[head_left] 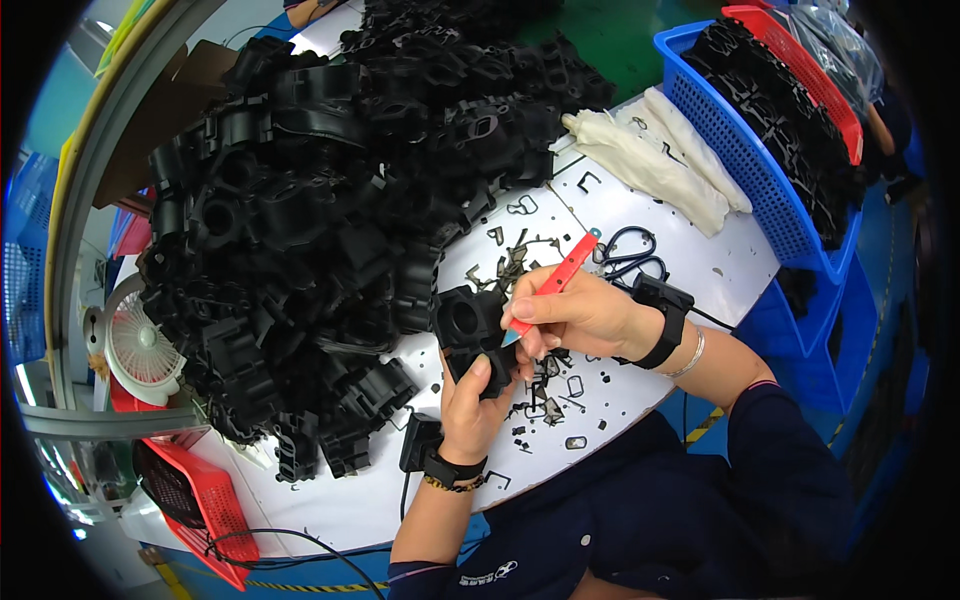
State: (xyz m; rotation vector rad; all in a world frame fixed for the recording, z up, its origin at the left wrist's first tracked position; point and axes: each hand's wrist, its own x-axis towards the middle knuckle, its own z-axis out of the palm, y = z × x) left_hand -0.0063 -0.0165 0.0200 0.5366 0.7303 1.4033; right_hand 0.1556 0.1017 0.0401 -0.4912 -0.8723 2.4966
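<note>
In my left hand (472,405) I grip a black molded plastic part (462,320) with a round opening, its thumb lying over the lower edge. My right hand (575,312) is closed around a red utility knife (568,268), whose blade tip meets or nearly meets the part's right side. Beneath and around both hands, thin black plastic trimmings (545,400) are scattered over the white table (420,355). Scissors with dark handles (632,255) lie just beyond my right hand. A large heap of similar black plastic parts (300,200) rises to the left.
White cloth gloves (655,165) lie at the far right of the table. Beside them stands a blue basket (710,130) full of black parts, with a red basket (800,65) behind. At left are a small white fan (145,340) and another red basket (215,495). Cables trail along the near edge.
</note>
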